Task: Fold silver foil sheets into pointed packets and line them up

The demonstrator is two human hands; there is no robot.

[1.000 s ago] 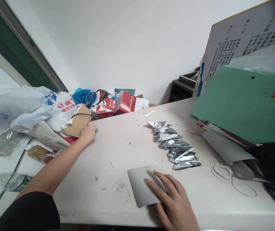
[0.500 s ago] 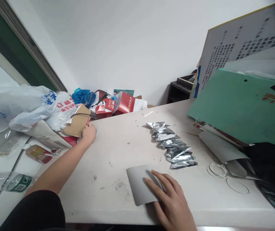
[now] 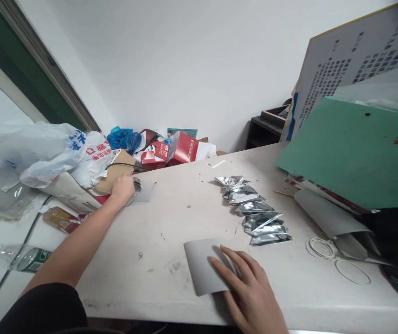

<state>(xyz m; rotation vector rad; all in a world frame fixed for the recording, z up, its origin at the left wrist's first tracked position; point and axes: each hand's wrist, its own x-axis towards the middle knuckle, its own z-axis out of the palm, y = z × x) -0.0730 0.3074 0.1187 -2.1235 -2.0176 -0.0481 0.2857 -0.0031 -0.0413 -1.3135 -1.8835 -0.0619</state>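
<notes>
Now left hand [image 3: 123, 187] grips pale grey sheet [image 3: 144, 190].

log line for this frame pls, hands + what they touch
left hand: gripping grey sheet at clutter edge | right hand: flat on grey card | foil pouches: untouched row | table

A cluttered workroom or stockroom: a scuffed white tabletop [image 3: 171, 218] bearing foil pouches [image 3: 254, 211], torn red cartons [image 3: 174, 150], plastic bags [image 3: 46, 150] and boards [image 3: 352, 148].
</notes>
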